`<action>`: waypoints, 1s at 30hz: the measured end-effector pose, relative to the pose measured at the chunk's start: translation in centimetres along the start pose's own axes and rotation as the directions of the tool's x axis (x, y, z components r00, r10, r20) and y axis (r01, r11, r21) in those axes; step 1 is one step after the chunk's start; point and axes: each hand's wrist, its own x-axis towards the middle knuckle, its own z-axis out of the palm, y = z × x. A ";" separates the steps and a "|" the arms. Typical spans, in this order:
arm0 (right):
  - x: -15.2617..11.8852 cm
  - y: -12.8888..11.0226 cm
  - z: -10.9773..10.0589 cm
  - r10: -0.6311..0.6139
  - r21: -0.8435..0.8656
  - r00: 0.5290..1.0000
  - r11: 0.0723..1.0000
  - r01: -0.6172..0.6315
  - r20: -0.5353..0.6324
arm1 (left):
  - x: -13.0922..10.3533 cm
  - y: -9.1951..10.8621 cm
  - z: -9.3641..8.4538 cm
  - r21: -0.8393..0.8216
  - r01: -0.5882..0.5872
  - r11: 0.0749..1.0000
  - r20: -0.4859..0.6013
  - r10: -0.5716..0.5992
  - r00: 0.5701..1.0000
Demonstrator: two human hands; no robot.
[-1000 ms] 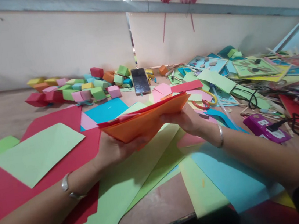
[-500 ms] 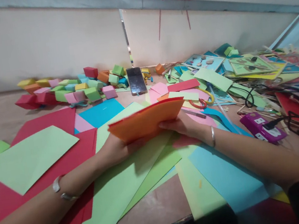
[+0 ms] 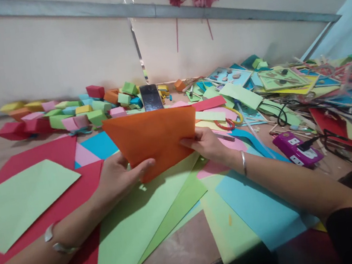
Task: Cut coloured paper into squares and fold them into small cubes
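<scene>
An orange sheet of paper (image 3: 152, 137) is held up above the table between my two hands, its broad face toward me. My left hand (image 3: 119, 172) grips its lower left part, thumb across the front and fingers behind. At the right edge, my right hand (image 3: 205, 143) pinches the paper between thumb and fingers. Whether other sheets lie behind the orange one is hidden now. Beneath the hands spreads a large light green sheet (image 3: 142, 215). Red paper (image 3: 88, 183) lies by my left wrist, and a light blue sheet (image 3: 255, 208) lies under my right forearm.
Several small coloured paper boxes (image 3: 97, 117) line the back left, beside a phone (image 3: 150, 97) leaning near the wall. Scissors with red and yellow handles (image 3: 225, 123) lie past my right hand. A purple power strip (image 3: 296, 150) with black cable sits at right among paper scraps.
The orange paper has tilted up, so more of its face shows; the red edge seen behind it earlier is hidden. My left thumb has come onto its front. The view has shifted slightly right.
</scene>
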 end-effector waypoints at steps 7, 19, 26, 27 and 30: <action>-0.4 -0.2 -0.7 -0.075 -0.112 0.985 0.989 0.093 0.154 | -0.7 0.1 0.0 -0.216 -0.215 0.952 -0.189 0.175 0.966; -1.6 -1.0 -0.8 -0.081 -0.224 0.990 0.969 0.105 0.113 | -0.9 -1.0 1.4 -0.015 -0.282 0.959 0.083 0.282 0.956; -0.9 -0.8 -1.1 -0.130 -0.332 0.985 0.929 0.162 0.118 | -0.1 -1.9 1.2 0.051 -0.197 0.979 0.153 0.188 0.970; -0.7 -0.8 -1.1 -0.124 -0.324 0.986 0.934 0.153 0.108 | 0.0 -2.0 1.1 0.060 -0.184 0.981 0.155 0.173 0.973; -0.5 -0.6 -1.2 -0.063 -0.225 0.997 0.972 0.069 0.035 | 0.0 -2.1 1.3 0.101 -0.146 0.984 0.157 0.129 0.979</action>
